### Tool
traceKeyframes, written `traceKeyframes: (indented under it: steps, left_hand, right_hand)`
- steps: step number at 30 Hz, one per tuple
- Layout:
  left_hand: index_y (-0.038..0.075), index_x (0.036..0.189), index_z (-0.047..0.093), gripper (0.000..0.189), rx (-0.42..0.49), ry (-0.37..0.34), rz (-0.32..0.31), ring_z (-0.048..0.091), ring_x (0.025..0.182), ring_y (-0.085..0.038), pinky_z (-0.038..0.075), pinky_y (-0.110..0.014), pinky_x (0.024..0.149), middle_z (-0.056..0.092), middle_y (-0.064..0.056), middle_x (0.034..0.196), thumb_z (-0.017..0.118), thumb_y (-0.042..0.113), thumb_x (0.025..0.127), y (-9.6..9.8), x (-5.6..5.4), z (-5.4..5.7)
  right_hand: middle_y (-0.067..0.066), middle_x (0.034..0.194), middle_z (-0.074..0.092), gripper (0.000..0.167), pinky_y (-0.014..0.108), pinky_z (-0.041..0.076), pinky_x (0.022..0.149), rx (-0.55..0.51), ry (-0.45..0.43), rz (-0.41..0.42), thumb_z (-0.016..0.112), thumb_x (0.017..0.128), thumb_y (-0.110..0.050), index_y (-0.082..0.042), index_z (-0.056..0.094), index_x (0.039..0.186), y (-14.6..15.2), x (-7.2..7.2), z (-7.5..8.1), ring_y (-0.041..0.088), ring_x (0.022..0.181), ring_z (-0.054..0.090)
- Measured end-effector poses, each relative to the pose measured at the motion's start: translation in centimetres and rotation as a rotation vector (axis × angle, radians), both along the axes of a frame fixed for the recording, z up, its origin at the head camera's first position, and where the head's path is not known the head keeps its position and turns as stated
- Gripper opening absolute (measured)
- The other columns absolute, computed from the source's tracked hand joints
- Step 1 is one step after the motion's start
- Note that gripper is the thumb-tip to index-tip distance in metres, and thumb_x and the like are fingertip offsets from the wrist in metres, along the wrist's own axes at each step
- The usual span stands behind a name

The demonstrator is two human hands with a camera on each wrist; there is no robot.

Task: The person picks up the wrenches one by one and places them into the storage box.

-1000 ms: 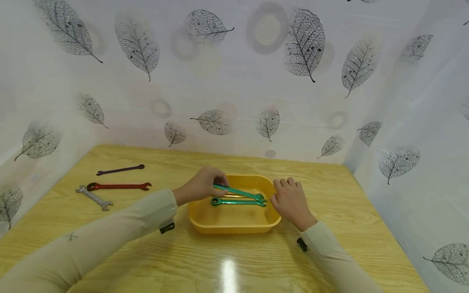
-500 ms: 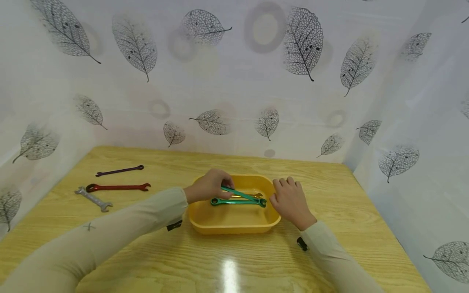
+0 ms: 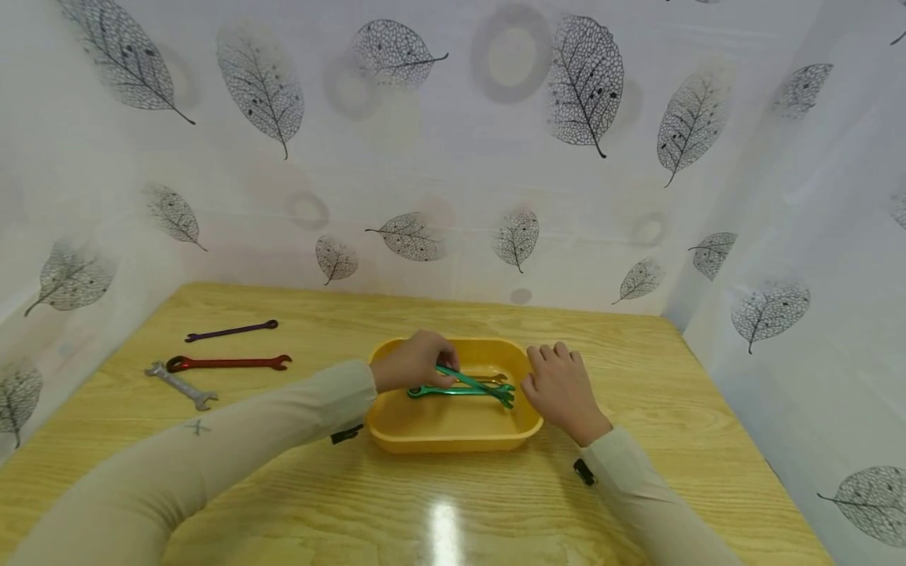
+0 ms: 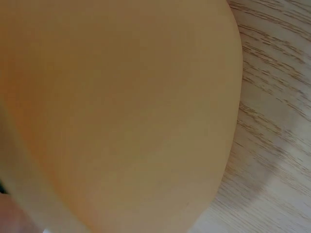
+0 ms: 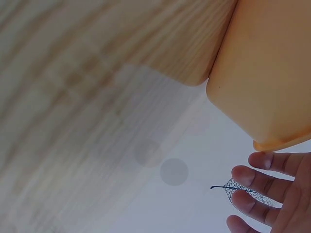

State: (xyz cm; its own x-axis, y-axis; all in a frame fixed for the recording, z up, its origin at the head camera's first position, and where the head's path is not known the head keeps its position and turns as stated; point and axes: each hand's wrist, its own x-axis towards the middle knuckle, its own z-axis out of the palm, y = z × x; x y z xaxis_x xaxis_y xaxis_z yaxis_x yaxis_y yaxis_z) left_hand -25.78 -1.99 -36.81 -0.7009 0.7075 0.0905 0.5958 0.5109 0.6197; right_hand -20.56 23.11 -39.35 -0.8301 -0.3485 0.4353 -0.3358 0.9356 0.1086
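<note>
In the head view my left hand [image 3: 418, 362] reaches into a yellow plastic basin [image 3: 453, 445] and pinches one end of a green wrench [image 3: 469, 380]. That wrench slants down to the right across a second green wrench [image 3: 442, 391] lying in the basin. Behind them is a gold wrench [image 3: 497, 378], partly covered. My right hand [image 3: 564, 389] is at the basin's right rim. In the right wrist view its fingers [image 5: 262, 183] are loosely extended, one fingertip at the rim. The left wrist view shows mostly the basin's outer wall [image 4: 146, 107].
On the wooden table [image 3: 304, 503], left of the basin, lie a purple wrench [image 3: 232, 331], a red wrench [image 3: 230, 363] and a silver wrench [image 3: 182, 385]. The silver one nearly meets the red one's ring end. A leaf-patterned curtain [image 3: 453, 157] stands behind the table.
My left hand has moved right and slightly down, lowering the pinched green wrench onto the other green wrench. The right hand stays at the rim.
</note>
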Motion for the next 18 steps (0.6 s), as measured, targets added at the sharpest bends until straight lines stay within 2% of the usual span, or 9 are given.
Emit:
traceKeyframes:
  steps: [5, 18]
  left_hand:
    - [0.010, 0.078, 0.069, 0.005, -0.015, 0.001, -0.004, 0.057, 0.069, -0.004, 0.049, -0.016, 0.066, 0.067, 0.001, 0.077, 0.074, 0.011, 0.078, 0.31, -0.13, -0.34]
    - [0.008, 0.078, 0.069, 0.007, -0.055, 0.013, -0.016, 0.055, 0.068, -0.005, 0.048, -0.017, 0.066, 0.066, -0.001, 0.077, 0.075, 0.010, 0.076, 0.87, 0.08, -0.14]
  right_hand:
    - [0.005, 0.066, 0.045, 0.006, 0.032, 0.026, 0.060, -0.003, -0.005, 0.000, 0.050, 0.082, -0.012, -0.006, 0.050, 0.081, -0.02, 0.06, 0.04, 0.024, 0.066, 0.037]
    - [0.005, 0.065, 0.043, 0.006, 0.031, 0.024, 0.059, 0.002, 0.005, 0.010, 0.049, 0.082, -0.011, -0.007, 0.048, 0.078, -0.02, -0.01, 0.06, 0.023, 0.064, 0.035]
